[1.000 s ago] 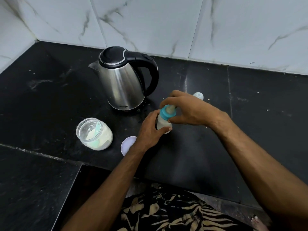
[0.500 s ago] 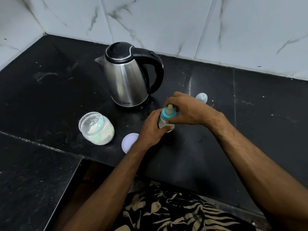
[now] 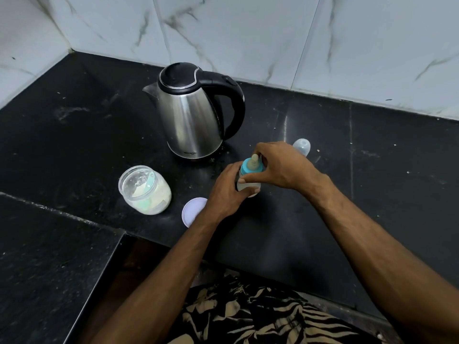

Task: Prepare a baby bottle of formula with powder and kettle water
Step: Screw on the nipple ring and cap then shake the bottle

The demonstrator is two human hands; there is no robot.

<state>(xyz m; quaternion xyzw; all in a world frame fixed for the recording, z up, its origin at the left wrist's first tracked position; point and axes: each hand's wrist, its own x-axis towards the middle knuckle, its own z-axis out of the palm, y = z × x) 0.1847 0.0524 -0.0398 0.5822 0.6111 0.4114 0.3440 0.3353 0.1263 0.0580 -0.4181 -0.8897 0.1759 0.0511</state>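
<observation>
A small baby bottle [image 3: 249, 185] with milky liquid stands on the black counter [image 3: 372, 189]. My left hand [image 3: 224, 192] grips its body from the left. My right hand [image 3: 278, 165] curls over the top and grips the teal collar [image 3: 246, 167], with the beige teat poking up between thumb and fingers. The steel kettle [image 3: 193, 112] with a black lid and handle stands just behind. An open clear jar of formula powder [image 3: 146, 189] with a scoop inside stands to the left. Its pale round lid [image 3: 192, 211] lies flat beside my left wrist.
The bottle's clear dome cap [image 3: 301, 146] lies on the counter behind my right hand. White marble wall tiles [image 3: 248, 33] close off the back and left. The counter's front edge runs in an L, with a lower black slab [image 3: 49, 256] at the left.
My head has shifted, so the scene sits slightly differently in view. Both hands stay on the bottle, and my right hand has turned a little on the teal collar.
</observation>
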